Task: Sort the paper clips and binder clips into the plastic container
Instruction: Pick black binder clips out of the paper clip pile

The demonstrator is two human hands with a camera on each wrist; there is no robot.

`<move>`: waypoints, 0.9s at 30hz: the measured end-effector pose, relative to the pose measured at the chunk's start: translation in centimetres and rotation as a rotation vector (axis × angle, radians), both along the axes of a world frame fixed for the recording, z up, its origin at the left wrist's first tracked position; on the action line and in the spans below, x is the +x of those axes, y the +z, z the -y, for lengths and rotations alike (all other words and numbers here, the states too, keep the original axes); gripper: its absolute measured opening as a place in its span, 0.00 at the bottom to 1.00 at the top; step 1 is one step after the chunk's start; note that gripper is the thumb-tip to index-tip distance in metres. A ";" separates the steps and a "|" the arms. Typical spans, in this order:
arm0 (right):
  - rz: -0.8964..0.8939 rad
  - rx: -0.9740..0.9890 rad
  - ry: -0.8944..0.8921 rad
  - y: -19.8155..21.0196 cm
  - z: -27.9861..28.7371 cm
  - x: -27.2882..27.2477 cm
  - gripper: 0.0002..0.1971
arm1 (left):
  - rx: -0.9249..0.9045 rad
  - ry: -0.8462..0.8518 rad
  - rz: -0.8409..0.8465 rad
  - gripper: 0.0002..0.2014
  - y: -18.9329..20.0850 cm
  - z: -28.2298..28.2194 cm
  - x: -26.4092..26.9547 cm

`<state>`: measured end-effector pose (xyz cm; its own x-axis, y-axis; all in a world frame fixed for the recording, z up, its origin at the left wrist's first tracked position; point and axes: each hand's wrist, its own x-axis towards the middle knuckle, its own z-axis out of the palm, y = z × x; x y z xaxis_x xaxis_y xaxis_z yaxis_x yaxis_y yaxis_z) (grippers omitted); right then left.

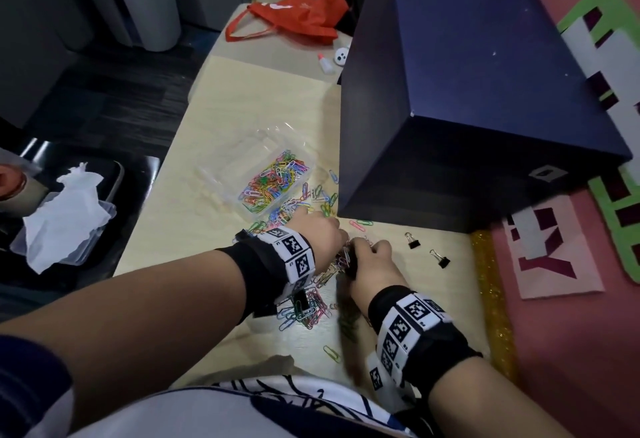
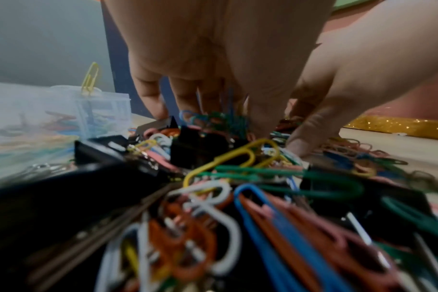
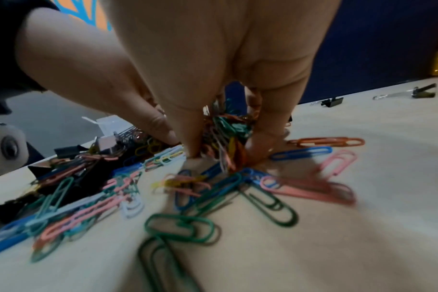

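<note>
Both forearms filled the foreground of the head view, each wrist wrapped in a black band with checkered markers, and met over a tangle of coloured paper clips spread on the pale table. Fingers of the right hand were curled down around a bunch of clips, pinching it against the tabletop, as the right wrist view showed. Close beside it, the left hand had its fingertips pushed down into the same heap, fingers bent, though whether they actually held any clips I could not tell. Black binder clips lay mixed into the pile. Just beyond the hands stood the clear plastic container, already partly filled with coloured clips on its right side. Two more small binder clips lay apart on the table to the right, near a large dark blue box.
</note>
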<state>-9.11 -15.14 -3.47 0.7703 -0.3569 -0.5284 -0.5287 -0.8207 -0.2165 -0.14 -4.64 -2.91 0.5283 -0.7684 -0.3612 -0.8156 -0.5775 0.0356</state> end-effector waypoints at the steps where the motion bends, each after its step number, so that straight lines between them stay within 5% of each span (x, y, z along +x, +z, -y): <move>1: 0.012 0.002 -0.010 0.1 0.1 0.0 0.19 | -0.002 -0.002 0.007 0.15 0.0 0.0 0.1; 17: -0.120 -0.125 -0.076 3.1 0.4 2.7 0.24 | -0.338 0.144 -0.102 0.16 2.8 -1.3 2.4; 27: -0.095 -0.123 -0.008 4.2 -2.0 4.3 0.23 | -0.415 0.504 -0.048 0.17 3.5 -6.6 7.9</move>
<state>-4.85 -13.09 0.72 0.7158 -0.4294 -0.5506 -0.5488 -0.8336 -0.0634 7.73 1.98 0.56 0.8511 -0.5112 -0.1198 -0.4404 -0.8192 0.3673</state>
